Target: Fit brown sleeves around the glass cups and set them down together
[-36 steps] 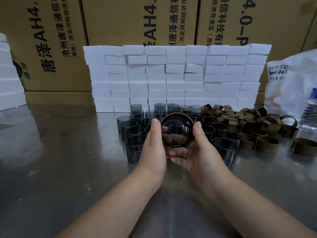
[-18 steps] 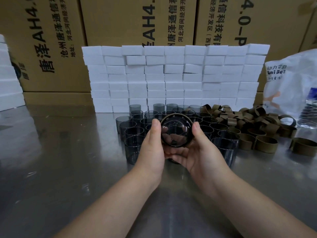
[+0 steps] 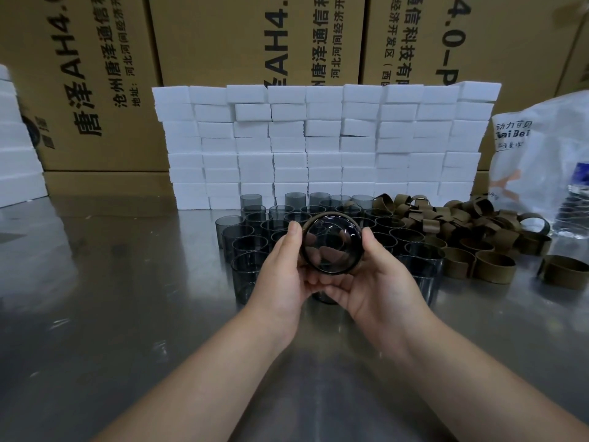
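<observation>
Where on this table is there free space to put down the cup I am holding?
The table is bare left of the standing cups and nearer you, in front of them. The cups stand packed; brown sleeves fill the right side up to the bag.

At your eleven o'clock, the left brown cardboard box (image 3: 95, 74) reads "唐泽AH4." and "沧州唐泽通信", with "地址:" below. At twelve, the middle brown cardboard box (image 3: 223, 36) shows "AH4" and "唐泽通信". At one, the right brown cardboard box (image 3: 497, 33) shows "科技有" and "4.0-P". At two, the white plastic bag (image 3: 538, 154) reads "动力百贝" and "aiBei".
</observation>
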The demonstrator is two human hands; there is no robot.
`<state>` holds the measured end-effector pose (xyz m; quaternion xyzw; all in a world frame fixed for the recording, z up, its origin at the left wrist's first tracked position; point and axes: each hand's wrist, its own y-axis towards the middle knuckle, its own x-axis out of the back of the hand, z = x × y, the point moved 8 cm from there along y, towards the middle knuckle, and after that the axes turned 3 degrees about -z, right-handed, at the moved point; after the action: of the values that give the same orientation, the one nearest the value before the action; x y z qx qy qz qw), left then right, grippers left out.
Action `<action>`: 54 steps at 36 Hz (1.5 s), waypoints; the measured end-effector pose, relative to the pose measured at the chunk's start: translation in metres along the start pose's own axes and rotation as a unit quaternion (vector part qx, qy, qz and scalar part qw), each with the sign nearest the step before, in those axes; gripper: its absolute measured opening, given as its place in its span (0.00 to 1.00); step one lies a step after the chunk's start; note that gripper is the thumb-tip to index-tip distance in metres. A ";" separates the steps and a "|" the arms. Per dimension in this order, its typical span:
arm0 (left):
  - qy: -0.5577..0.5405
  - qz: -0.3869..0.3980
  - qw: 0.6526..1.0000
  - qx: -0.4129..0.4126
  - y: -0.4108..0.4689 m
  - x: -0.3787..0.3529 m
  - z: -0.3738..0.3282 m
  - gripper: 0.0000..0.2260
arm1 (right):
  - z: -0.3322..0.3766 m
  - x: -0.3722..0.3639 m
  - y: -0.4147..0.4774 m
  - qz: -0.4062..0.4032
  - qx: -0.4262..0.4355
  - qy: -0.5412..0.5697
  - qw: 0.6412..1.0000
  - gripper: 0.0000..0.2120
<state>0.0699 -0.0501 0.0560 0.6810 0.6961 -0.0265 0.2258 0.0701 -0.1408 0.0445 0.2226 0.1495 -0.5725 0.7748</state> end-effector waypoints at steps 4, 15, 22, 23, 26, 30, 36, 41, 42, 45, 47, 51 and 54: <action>-0.005 0.016 1.000 -0.005 0.002 -0.001 0.003 0.22 | -0.001 0.002 0.001 -0.005 0.001 0.006 1.000 0.29; -0.004 -0.002 1.000 0.010 0.003 0.006 0.007 0.21 | 0.003 0.004 0.001 -0.021 0.060 -0.057 0.996 0.17; 0.013 -0.022 0.999 -0.037 0.001 0.004 0.000 0.13 | 0.007 0.001 -0.002 -0.036 0.091 -0.111 0.989 0.18; 0.010 -0.024 0.999 -0.042 0.001 0.005 -0.002 0.13 | 0.008 0.000 -0.003 -0.035 0.098 -0.121 0.987 0.20; 0.029 -0.021 0.997 -0.071 0.000 0.005 -0.005 0.12 | 0.008 -0.006 -0.006 -0.021 0.112 -0.141 0.983 0.21; 0.105 -0.023 0.987 -0.120 -0.004 0.002 -0.008 0.14 | 0.007 -0.010 -0.011 -0.018 0.127 -0.198 0.972 0.17; 0.117 -0.008 0.983 -0.144 -0.007 0.000 -0.012 0.14 | 0.010 -0.016 -0.015 -0.015 0.144 -0.263 0.954 0.23; 0.171 0.013 0.972 -0.162 -0.011 -0.005 -0.013 0.14 | 0.014 -0.013 -0.015 -0.026 0.155 -0.267 0.951 0.19; 0.173 0.009 0.971 -0.165 -0.012 -0.005 -0.014 0.14 | 0.014 -0.013 -0.015 -0.027 0.156 -0.267 0.950 0.19; 0.193 -0.013 0.964 -0.184 -0.014 -0.004 -0.017 0.17 | 0.013 -0.013 -0.014 -0.022 0.157 -0.265 0.951 0.19; 0.199 -0.017 0.960 -0.195 -0.016 -0.005 -0.019 0.13 | 0.013 -0.012 -0.014 -0.020 0.154 -0.267 0.951 0.18; 0.228 -0.015 0.950 -0.212 -0.019 -0.006 -0.019 0.12 | 0.009 -0.005 -0.009 -0.036 0.137 -0.256 0.956 0.15; 0.242 -0.020 0.946 -0.214 -0.018 -0.005 -0.018 0.15 | 0.007 -0.002 -0.008 -0.054 0.132 -0.250 0.958 0.12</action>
<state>0.0473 -0.0504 0.0687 0.5886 0.7327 0.2836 0.1907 0.0614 -0.1449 0.0503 0.1645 -0.1140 -0.6653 0.7193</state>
